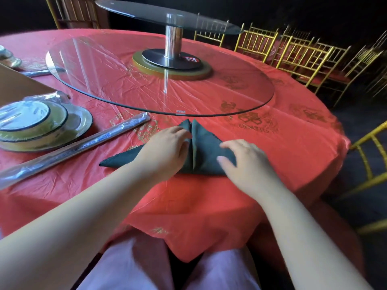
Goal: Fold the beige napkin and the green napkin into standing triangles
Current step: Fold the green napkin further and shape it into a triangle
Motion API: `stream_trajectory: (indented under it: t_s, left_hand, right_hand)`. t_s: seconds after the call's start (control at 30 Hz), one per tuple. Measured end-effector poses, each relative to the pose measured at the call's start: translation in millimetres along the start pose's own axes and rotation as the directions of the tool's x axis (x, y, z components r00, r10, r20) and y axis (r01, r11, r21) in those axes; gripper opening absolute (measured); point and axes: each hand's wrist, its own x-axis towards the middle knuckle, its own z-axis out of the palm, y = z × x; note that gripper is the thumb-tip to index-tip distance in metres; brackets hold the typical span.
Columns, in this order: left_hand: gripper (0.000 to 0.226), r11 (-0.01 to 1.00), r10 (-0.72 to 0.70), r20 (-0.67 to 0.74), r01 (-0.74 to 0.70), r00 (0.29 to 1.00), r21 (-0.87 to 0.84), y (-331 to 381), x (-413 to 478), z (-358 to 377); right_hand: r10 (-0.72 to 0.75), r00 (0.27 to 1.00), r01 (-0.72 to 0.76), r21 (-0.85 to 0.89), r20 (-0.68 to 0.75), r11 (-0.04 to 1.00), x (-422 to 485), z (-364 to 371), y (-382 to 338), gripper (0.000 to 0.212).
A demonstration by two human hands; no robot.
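Observation:
The green napkin (206, 147) lies on the red tablecloth (293, 147) in front of me, folded into a pointed shape with its tip toward the glass turntable and a long corner trailing out to the left. My left hand (165, 151) presses on its left half, fingers at the centre crease. My right hand (245, 162) rests flat on its right half, fingers spread. No beige napkin is in view.
A large glass turntable (104, 65) with a metal post fills the table's middle, just beyond the napkin. Wrapped stacked dishes (41, 124) and wrapped chopsticks (88, 143) lie at the left. Gold chairs (303, 55) line the right side.

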Motion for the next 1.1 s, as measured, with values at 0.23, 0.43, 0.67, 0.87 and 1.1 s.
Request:
stream_trajectory:
  t_s: [0.23, 0.43, 0.67, 0.87, 1.1]
  left_hand:
    - [0.083, 0.935, -0.326, 0.386, 0.233, 0.863, 0.268, 45.9, -41.6, 27.7]
    - [0.094, 0.943, -0.259, 0.342, 0.161, 0.903, 0.291, 41.6, -47.6, 29.8]
    - [0.074, 0.961, -0.209, 0.367, 0.122, 0.907, 0.247, 39.0, -39.6, 22.8]
    - [0.086, 0.982, -0.158, 0.325, 0.115, 0.932, 0.149, 30.1, -38.1, 23.0]
    - [0.077, 0.979, -0.167, 0.399, 0.103, 0.902, 0.177, 32.6, -38.0, 20.3]
  right_hand:
    - [0.471, 0.845, -0.463, -0.093, 0.254, 0.881, -5.0, -14.0, 53.0, 0.045]
    - [0.385, 0.856, -0.481, 0.255, 0.346, 0.839, -0.4, -21.3, 55.6, 0.031]
    - [0.303, 0.887, -0.462, 0.663, 0.349, 0.589, 5.6, -50.1, 38.4, 0.026]
    - [0.222, 0.961, -0.264, 0.772, 0.162, 0.578, 19.0, -67.0, 2.9, 0.027]
    - [0.201, 0.977, -0.060, 0.814, -0.071, 0.578, 31.8, -56.1, -44.7, 0.026]
